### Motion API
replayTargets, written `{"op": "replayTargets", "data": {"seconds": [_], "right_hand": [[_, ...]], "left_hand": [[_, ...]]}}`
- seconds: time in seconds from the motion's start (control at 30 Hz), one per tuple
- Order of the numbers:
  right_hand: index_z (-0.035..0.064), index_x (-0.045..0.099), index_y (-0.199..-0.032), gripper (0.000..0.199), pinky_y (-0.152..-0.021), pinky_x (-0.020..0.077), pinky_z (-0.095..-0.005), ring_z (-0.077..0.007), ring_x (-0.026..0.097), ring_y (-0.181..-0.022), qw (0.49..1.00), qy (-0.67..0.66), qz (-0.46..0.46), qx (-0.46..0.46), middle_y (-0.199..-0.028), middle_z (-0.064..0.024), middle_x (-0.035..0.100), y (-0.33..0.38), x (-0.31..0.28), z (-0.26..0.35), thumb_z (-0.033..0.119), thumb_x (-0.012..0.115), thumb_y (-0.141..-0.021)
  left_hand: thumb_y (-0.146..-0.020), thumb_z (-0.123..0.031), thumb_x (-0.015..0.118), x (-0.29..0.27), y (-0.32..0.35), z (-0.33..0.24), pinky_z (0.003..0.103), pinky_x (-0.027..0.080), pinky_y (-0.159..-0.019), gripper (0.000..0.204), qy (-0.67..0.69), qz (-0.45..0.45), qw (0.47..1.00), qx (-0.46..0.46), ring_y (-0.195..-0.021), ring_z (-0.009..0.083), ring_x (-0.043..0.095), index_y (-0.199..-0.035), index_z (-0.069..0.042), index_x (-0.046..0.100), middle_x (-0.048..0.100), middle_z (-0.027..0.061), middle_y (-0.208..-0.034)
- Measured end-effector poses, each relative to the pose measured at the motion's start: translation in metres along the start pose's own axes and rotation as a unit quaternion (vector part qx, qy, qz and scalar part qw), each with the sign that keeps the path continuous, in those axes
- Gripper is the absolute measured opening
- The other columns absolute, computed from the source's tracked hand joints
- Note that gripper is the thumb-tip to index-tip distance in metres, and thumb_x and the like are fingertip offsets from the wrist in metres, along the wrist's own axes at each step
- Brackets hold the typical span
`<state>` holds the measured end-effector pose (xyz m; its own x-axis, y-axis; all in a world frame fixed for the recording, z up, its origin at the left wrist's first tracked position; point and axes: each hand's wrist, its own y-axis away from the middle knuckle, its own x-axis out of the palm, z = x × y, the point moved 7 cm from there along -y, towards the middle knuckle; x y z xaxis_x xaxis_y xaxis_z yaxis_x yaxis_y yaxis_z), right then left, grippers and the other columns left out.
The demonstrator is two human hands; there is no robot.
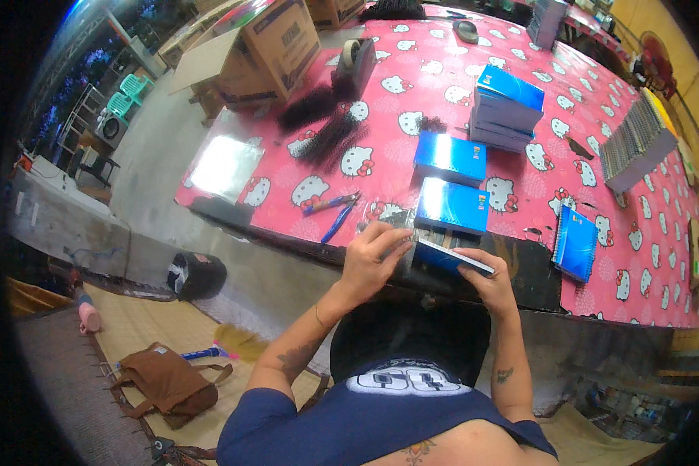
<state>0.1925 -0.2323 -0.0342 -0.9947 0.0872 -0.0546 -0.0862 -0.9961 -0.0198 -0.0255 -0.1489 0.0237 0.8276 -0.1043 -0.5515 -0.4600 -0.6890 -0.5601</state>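
A blue-covered notebook [452, 257] is held tilted, nearly edge-on, over the table's near edge. My right hand [491, 281] grips its right end, thumb and fingers around the cover and pages. At the notebook's left edge, the fingers of my left hand [377, 260] are pinched together; any fine wire between them is too small to see. Just beyond lie two blue notebooks, a nearer one [452, 205] and a farther one [450, 158]. To the left of my left hand rest blue-handled pliers [335, 214], with their handles spread.
Black wire coils [330, 140] lie loose beside a tape dispenser [354, 68] and a cardboard box [264, 50]. Stacked notebooks [507, 109] stand farther back, a spiral notebook [575, 242] and another stack [637, 144] to the right. A brown bag [167, 384] is on the floor.
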Motion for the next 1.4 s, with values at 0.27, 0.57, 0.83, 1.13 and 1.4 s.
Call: {"op": "replayTargets", "data": {"seconds": [0.27,0.57,0.83,1.13,1.4], "right_hand": [[-0.0017,0.069,-0.119,0.029,-0.093,0.0485,-0.0282,-0.0113,0.063,-0.101,0.999,-0.025,0.038,0.027,-0.109,-0.0061,0.073,-0.001,0.002,0.001,0.001,0.067,-0.09],[0.0014,0.07,-0.119,0.03,-0.087,0.0471,-0.0245,-0.0086,0.06,-0.096,0.999,-0.035,0.03,0.015,-0.105,-0.0009,0.07,-0.003,0.003,0.003,0.0,0.07,-0.089],[0.0003,0.07,-0.12,0.029,-0.087,0.0497,-0.0256,-0.0082,0.062,-0.096,1.0,0.005,0.022,-0.014,-0.103,-0.0036,0.073,-0.002,0.001,-0.002,-0.001,0.066,-0.091],[0.0008,0.07,-0.119,0.029,-0.085,0.0503,-0.026,-0.0086,0.064,-0.093,0.997,0.035,0.008,-0.066,-0.101,-0.0073,0.075,0.002,0.005,0.007,-0.001,0.067,-0.09],[0.0011,0.07,-0.119,0.029,-0.087,0.0505,-0.0272,-0.0101,0.065,-0.096,0.998,0.033,0.008,-0.06,-0.105,-0.0082,0.075,-0.003,0.006,0.001,0.0,0.067,-0.09]], "left_hand": [[-0.091,-0.015,0.07,-0.003,-0.027,-0.015,0.038,0.052,-0.07,0.019,0.029,0.106,0.99,0.089,-0.08,0.0299,0.067,-0.108,-0.006,0.067,0.064,0.0123,-0.1],[-0.095,-0.024,0.066,0.008,-0.035,-0.002,0.042,0.052,-0.073,0.029,-0.017,0.273,0.961,0.043,-0.078,0.036,0.066,-0.12,-0.01,0.066,0.064,0.0124,-0.102],[-0.091,-0.029,0.07,0.018,-0.039,-0.015,0.043,0.05,-0.068,0.024,-0.087,0.254,0.959,0.096,-0.078,0.0329,0.063,-0.107,-0.011,0.065,0.058,0.0103,-0.088],[-0.1,-0.04,0.053,0.035,-0.003,-0.028,0.056,0.028,-0.112,0.047,-0.222,0.084,0.967,0.09,-0.123,0.0315,0.056,-0.129,-0.003,0.056,0.059,0.0148,-0.133],[-0.095,-0.049,0.057,0.035,-0.015,-0.009,0.058,0.027,-0.111,0.067,-0.201,0.163,0.965,0.043,-0.127,0.0363,0.048,-0.142,-0.002,0.046,0.048,0.0187,-0.142]]}}
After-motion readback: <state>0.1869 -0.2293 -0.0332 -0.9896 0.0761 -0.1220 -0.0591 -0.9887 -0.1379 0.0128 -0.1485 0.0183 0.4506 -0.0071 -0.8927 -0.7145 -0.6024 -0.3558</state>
